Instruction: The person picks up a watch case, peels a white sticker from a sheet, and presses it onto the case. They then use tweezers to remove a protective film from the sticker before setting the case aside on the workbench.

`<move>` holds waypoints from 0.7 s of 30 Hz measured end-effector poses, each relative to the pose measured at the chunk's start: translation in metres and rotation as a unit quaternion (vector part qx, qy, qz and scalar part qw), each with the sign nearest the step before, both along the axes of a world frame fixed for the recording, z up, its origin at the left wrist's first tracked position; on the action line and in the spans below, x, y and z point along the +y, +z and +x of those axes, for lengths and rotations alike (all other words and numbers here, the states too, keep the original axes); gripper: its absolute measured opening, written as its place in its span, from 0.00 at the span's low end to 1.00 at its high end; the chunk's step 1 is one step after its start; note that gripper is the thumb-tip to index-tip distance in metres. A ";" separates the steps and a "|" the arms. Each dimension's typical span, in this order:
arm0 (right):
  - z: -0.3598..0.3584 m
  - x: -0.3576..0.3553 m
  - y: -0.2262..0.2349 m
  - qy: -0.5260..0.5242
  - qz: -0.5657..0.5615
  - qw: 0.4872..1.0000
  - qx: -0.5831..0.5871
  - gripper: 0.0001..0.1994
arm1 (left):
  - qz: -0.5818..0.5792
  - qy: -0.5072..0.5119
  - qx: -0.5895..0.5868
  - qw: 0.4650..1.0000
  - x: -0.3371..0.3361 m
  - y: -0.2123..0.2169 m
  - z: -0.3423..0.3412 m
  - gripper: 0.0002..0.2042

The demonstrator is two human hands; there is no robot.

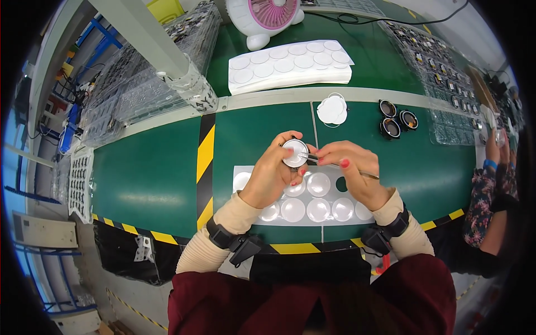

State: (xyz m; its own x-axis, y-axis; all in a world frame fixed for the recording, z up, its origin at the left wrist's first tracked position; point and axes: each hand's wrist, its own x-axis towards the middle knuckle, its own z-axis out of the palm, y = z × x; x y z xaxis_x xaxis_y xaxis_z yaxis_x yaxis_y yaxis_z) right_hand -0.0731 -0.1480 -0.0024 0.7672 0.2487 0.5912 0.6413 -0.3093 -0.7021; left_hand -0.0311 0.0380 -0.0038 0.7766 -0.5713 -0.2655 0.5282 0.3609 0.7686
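Observation:
My left hand holds up a small round black-rimmed part, fingers wrapped round its edge. A white disc covers its face, and my left thumb lies on it. From the right, my right hand pinches a pair of metal tweezers, whose tips reach the white disc. Below both hands, a pale sheet with rows of round white stickers lies on the green table. One spot in its upper row shows green through a round gap. My hands cover part of the sheet.
Beyond my hands lie loose white round pieces and three black-rimmed round parts. A rail crosses behind them. Farther back are stacked sticker sheets and a white-pink fan. Clear trays flank both sides; a co-worker's arm is at right.

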 end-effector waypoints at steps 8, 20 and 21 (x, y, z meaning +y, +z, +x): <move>0.007 -0.007 -0.011 0.037 0.384 0.852 0.355 0.25 | -0.009 -0.097 -0.019 0.995 0.005 -0.001 0.001 0.30; 0.011 0.000 -0.020 0.084 0.557 0.671 0.482 0.24 | -0.047 -0.115 0.016 0.992 0.003 0.006 0.001 0.36; 0.010 0.000 -0.021 0.083 0.556 0.673 0.481 0.24 | -0.051 -0.120 0.020 0.991 0.004 0.005 0.001 0.37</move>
